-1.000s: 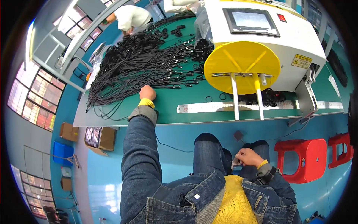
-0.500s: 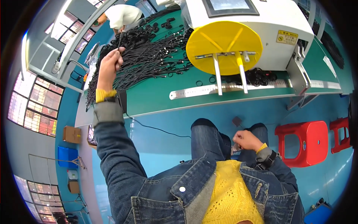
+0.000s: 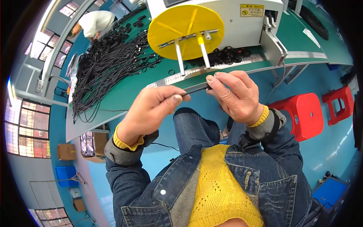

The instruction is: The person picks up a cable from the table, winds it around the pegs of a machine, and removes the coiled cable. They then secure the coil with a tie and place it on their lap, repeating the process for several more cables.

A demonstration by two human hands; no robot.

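Note:
My left hand (image 3: 151, 111) and my right hand (image 3: 234, 94) are raised together in front of me, over my lap. Between them runs a thin black cable (image 3: 196, 90); the left fingers pinch one end and the right thumb and fingers pinch the other. Just beyond the hands is the green table (image 3: 124, 94) with a metal ruler strip (image 3: 177, 76) along its front edge. A large heap of black cables (image 3: 109, 64) lies on the table's left part. A white machine with a yellow round disc (image 3: 185, 26) stands behind the hands.
Coiled black cables (image 3: 223, 56) lie at the machine's foot. Two red plastic stools (image 3: 302, 113) stand on the blue floor at the right. Cardboard boxes (image 3: 66, 151) and a blue crate sit at the left. Another person in white (image 3: 96, 22) bends at the table's far end.
My left hand left the cable heap and came back toward me holding a black cable. My right hand rose from my lap and took its other end.

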